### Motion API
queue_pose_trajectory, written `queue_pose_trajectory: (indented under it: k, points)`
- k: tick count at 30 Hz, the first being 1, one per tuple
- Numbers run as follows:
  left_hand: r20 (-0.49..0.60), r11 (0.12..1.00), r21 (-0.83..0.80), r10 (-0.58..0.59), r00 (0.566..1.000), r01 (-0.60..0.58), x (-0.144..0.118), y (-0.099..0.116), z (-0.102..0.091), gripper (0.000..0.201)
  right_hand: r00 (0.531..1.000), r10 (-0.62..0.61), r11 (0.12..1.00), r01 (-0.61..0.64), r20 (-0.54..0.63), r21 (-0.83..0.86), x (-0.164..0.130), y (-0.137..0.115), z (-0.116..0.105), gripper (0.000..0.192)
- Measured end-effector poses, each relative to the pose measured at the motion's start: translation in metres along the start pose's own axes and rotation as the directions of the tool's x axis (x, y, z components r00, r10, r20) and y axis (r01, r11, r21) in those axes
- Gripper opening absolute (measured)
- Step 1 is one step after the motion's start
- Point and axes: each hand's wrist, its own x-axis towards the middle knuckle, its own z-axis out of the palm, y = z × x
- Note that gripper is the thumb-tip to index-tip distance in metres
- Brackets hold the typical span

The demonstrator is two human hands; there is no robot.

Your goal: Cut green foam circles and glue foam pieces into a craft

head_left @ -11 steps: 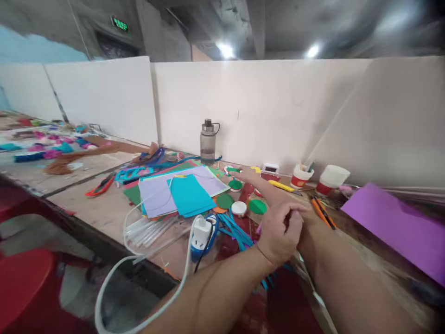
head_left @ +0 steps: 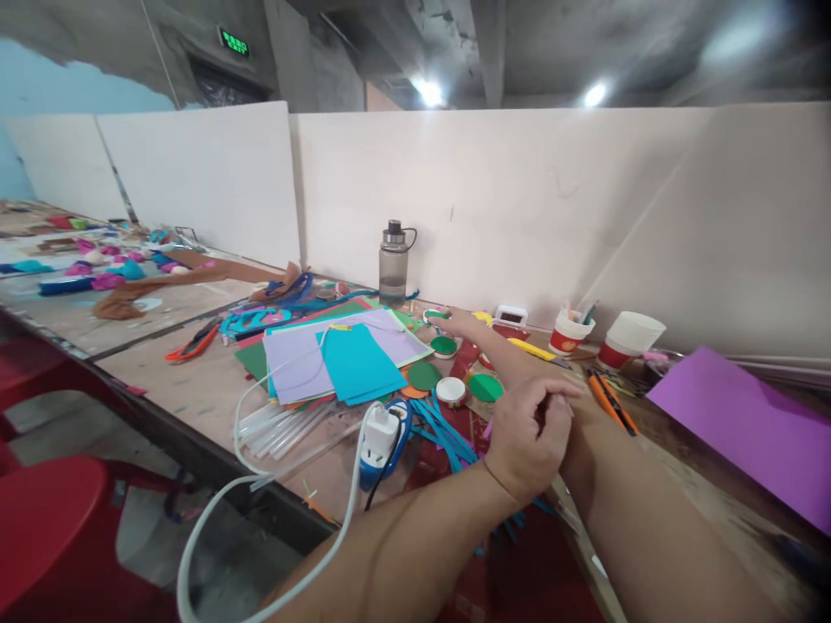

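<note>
Fingers of the right hand extend at the edge of a green-topped pot, toward the back of the surface; whether they grip it cannot be told. The left hand is loosely curled, overlapping the right forearm in view; anything within it is hidden. Nearer the front: a second green-topped pot, a white-topped jar and blue strips. To the left, a turquoise sheet lies over lilac paper. To the right: a yellow cutter and a purple sheet. Rear: an upright bottle.
</note>
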Motion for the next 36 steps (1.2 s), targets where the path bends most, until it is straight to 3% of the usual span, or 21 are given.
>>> queue_pose_trajectory:
  k: [7, 12, 15, 17, 19, 21, 23, 27, 29, 31, 36]
  points:
    - [-0.016, 1.000, 0.018, -0.024, 1.000, 0.024, 0.001, -0.002, -0.001, 0.025, 0.998, -0.058, 0.998, 0.057, 0.028, 0.038, -0.011, -0.002, 0.006, 0.038]
    - [0.012, 0.999, -0.005, -0.046, 0.999, 0.046, 0.000, -0.001, -0.001, 0.024, 1.000, -0.010, 1.000, 0.010, 0.002, 0.029, -0.011, -0.003, 0.002, 0.033]
    - [0.009, 0.994, -0.048, -0.095, 0.995, 0.096, 0.001, -0.004, 0.000, 0.022, 0.999, 0.040, 0.999, -0.039, -0.021, 0.009, -0.014, -0.001, -0.008, 0.044]
    - [-0.041, 0.975, -0.131, -0.188, 0.981, 0.182, 0.004, -0.008, 0.001, 0.020, 0.996, 0.075, 0.997, -0.076, -0.053, -0.011, -0.019, 0.003, -0.022, 0.058]
    - [-0.121, 0.911, -0.289, -0.340, 0.933, 0.294, 0.008, -0.013, 0.002, 0.017, 0.986, 0.111, 0.992, -0.117, -0.124, -0.043, -0.029, 0.009, -0.039, 0.065]
    - [-0.165, 0.786, -0.488, -0.509, 0.845, 0.379, 0.014, -0.018, 0.002, 0.014, 0.959, 0.134, 0.981, -0.164, -0.248, -0.102, -0.041, 0.018, -0.060, 0.065]
    - [-0.220, 0.687, -0.606, -0.628, 0.746, 0.400, 0.020, -0.023, 0.002, 0.016, 0.952, 0.097, 0.978, -0.145, -0.291, -0.149, -0.055, 0.028, -0.081, 0.064]
    - [-0.212, 0.510, -0.712, -0.811, 0.545, 0.482, 0.028, -0.026, -0.002, 0.031, 0.974, 0.009, 0.973, -0.061, -0.227, -0.222, -0.086, 0.049, -0.112, 0.059]
    - [-0.155, 0.424, -0.744, -0.861, 0.485, 0.516, 0.032, -0.023, -0.004, 0.038, 0.989, -0.066, 0.973, 0.034, -0.133, -0.228, -0.102, 0.056, -0.119, 0.059]
    - [-0.073, 0.344, -0.770, -0.884, 0.461, 0.537, 0.035, -0.020, -0.006, 0.044, 0.988, -0.139, 0.961, 0.117, -0.073, -0.251, -0.118, 0.059, -0.120, 0.061]
    - [0.028, 0.290, -0.795, -0.860, 0.510, 0.533, 0.038, -0.020, -0.008, 0.043, 0.982, -0.175, 0.951, 0.151, -0.068, -0.270, -0.147, 0.051, -0.104, 0.065]
